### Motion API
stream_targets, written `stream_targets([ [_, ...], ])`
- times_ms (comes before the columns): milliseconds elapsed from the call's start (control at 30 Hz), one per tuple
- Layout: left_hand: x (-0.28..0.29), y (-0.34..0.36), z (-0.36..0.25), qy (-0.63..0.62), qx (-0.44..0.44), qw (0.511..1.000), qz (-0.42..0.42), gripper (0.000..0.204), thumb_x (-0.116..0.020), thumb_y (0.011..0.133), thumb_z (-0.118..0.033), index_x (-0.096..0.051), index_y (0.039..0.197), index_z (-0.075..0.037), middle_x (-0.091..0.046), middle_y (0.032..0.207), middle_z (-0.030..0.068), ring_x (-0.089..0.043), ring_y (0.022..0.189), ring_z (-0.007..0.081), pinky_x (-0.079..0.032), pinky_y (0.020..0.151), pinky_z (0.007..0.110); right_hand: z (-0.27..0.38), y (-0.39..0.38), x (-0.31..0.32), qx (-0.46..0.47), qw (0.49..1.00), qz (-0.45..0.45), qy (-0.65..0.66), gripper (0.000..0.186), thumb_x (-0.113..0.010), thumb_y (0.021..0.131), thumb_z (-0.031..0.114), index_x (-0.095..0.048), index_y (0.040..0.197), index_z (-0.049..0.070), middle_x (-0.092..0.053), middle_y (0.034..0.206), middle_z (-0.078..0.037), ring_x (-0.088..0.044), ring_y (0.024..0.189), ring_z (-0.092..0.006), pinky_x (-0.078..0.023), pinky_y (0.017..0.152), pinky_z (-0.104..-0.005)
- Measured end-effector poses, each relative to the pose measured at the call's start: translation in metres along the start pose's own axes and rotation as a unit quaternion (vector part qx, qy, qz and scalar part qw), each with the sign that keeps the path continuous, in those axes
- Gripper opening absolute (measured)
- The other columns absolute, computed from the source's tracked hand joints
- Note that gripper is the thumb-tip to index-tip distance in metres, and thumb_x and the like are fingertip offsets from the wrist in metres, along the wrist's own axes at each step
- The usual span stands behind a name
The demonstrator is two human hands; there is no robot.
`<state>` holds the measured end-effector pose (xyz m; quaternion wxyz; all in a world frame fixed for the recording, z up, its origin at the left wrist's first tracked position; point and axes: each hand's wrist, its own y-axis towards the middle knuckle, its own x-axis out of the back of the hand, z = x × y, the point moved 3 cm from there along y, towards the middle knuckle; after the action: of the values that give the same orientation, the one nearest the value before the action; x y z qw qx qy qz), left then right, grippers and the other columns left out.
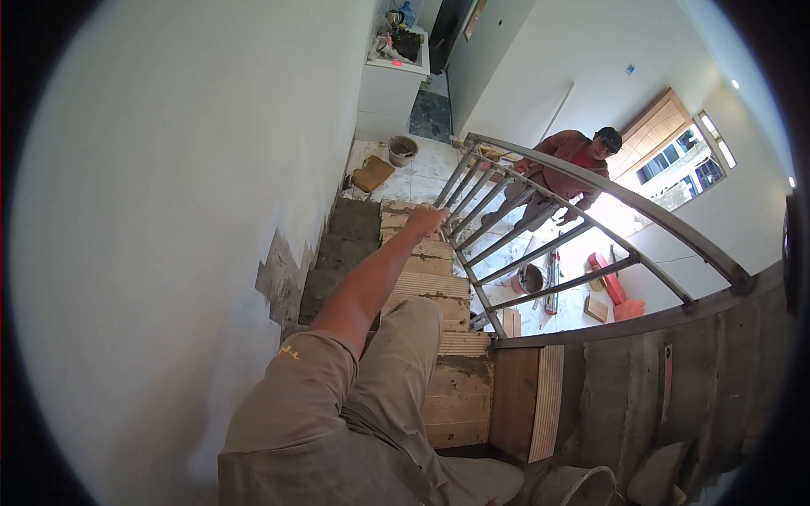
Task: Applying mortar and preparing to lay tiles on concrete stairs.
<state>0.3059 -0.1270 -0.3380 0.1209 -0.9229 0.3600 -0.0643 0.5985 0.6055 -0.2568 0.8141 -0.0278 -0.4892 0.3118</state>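
Observation:
My left arm stretches forward down the staircase, and my left hand is closed on a bar at the left end of the metal railing. My right hand is out of view. Just below that hand run wood-look stair treads, stained with grey mortar, beside a strip of bare cement steps along the wall. A wooden board with a ribbed edge stands at the turn of the stairs, right of my bent leg.
Beyond the railing a person in red stands below. The tiled floor holds buckets, a yellow sack and a long metal tool. The white wall borders my left. Bare cement steps and another bucket are at right.

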Motion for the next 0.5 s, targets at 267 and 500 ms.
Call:
stream_targets([
  [267, -0.001, -0.005, 0.003, 0.004, 0.058, 0.996, 0.068, 0.060, -0.072, 0.093, -0.050, -0.067, 0.117, 0.004, -0.070, 0.102, 0.0085, -0.068, 0.087, 0.0183, -0.056, 0.069, 0.033, -0.016, 0.033, -0.004, 0.113, 0.990, 0.078, 0.025, 0.078, -0.069, 0.095, 0.053, -0.047, 0.139, -0.007, -0.059, 0.133, -0.023, -0.059, 0.111, -0.0354, -0.049, 0.097, -0.0464],
  [500, -0.095, -0.041, 0.029, -0.040, 0.108, 0.978, 0.174, 0.057, -0.073, 0.093, -0.050, -0.068, 0.114, 0.002, -0.070, 0.105, 0.0094, -0.068, 0.090, 0.0191, -0.057, 0.077, 0.036, -0.036, 0.061, -0.022, 0.138, 0.976, 0.058, 0.155, 0.067, -0.059, 0.101, 0.046, -0.058, 0.132, -0.014, -0.065, 0.127, -0.026, -0.064, 0.113, -0.0334, -0.049, 0.099, -0.0431],
])
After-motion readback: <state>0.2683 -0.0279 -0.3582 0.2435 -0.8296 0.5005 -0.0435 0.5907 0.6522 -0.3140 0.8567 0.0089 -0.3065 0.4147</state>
